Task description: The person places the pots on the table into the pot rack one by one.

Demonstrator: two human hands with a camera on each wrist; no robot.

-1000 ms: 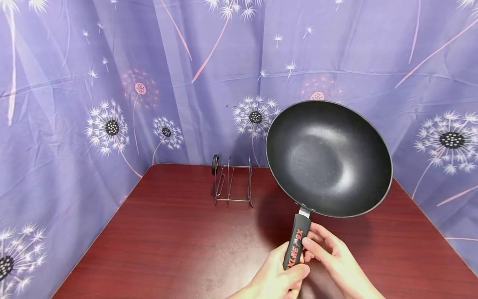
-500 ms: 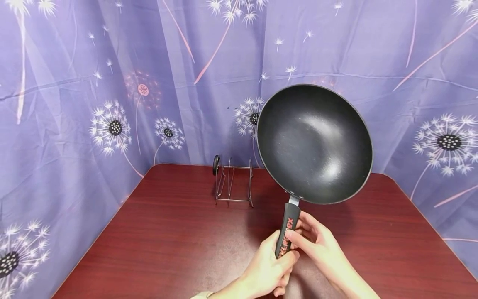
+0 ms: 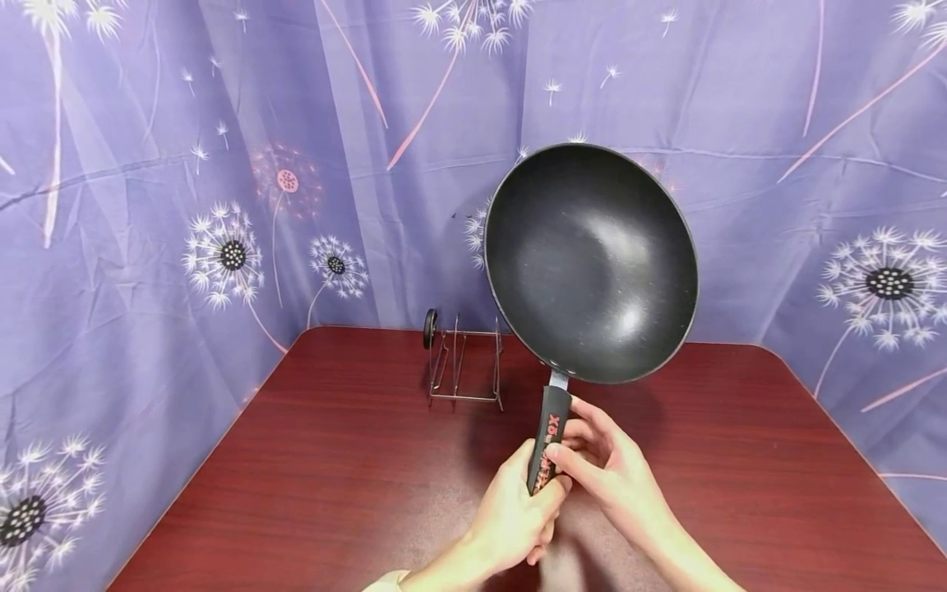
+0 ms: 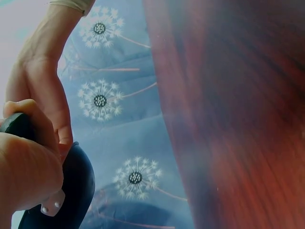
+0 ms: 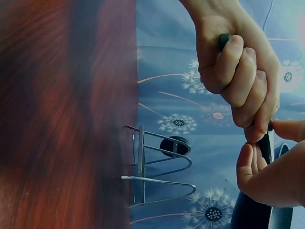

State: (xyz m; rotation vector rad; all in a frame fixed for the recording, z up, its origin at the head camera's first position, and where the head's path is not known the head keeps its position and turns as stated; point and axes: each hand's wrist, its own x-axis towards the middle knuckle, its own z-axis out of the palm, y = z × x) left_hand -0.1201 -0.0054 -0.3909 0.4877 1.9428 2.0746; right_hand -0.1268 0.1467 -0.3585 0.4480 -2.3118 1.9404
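A black wok [image 3: 592, 263] is held up over the table, its dark inside facing me and its rim tilted. Its black handle [image 3: 553, 407], with red lettering, points down toward me. My left hand [image 3: 510, 518] grips the handle's lower end, thumb across the front; in the right wrist view that hand's fingers [image 5: 243, 93] curl round it. Higher up, my right hand [image 3: 617, 473] pinches the handle between thumb and fingers, close to the metal neck [image 3: 558, 380]. In the left wrist view the wok [image 4: 78, 183] is partly hidden behind the hands.
A wire rack [image 3: 464, 399] with a black round knob [image 3: 430, 329] stands on the reddish-brown table [image 3: 296, 493], left of the wok and near the back edge. A purple curtain [image 3: 414, 205] with dandelion prints hangs behind and along the sides.
Both hands have moved the wok left and upward, away from the right side. It now covers more of the curtain behind it. The rack stays in place.
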